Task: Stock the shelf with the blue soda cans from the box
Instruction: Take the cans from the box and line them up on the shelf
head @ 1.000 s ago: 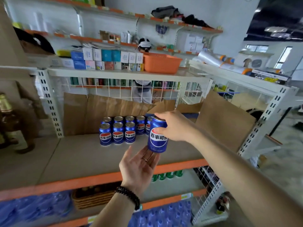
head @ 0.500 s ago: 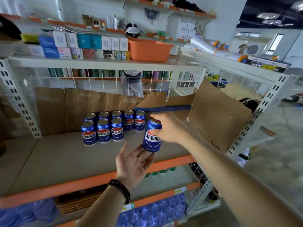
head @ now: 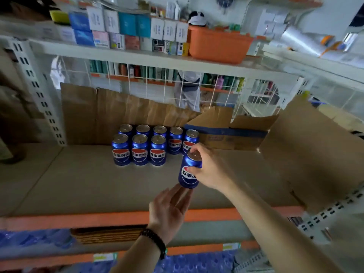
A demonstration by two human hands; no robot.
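My right hand (head: 208, 170) grips a blue soda can (head: 188, 174) from the right side and top, holding it just above the shelf board (head: 78, 186). My left hand (head: 169, 209) is below it, palm up with fingers relaxed, fingertips at the can's bottom. Several blue soda cans (head: 139, 149) stand in two rows at the back of the shelf, left of the held can. The open cardboard box (head: 236, 137) with a blue stripe sits on the shelf to the right, its flaps spread.
Brown cardboard sheets (head: 118, 115) lean against the wire back grid. An orange basket (head: 218, 45) and small boxes (head: 126, 30) fill the shelf above. A wicker tray (head: 106, 234) and blue packs (head: 29, 240) lie on lower shelves. A person (head: 188, 89) stands behind the grid.
My right hand has lowered the can toward the shelf, nearer the standing rows. My left hand has stayed beneath the can. The view has tilted down and moved closer.
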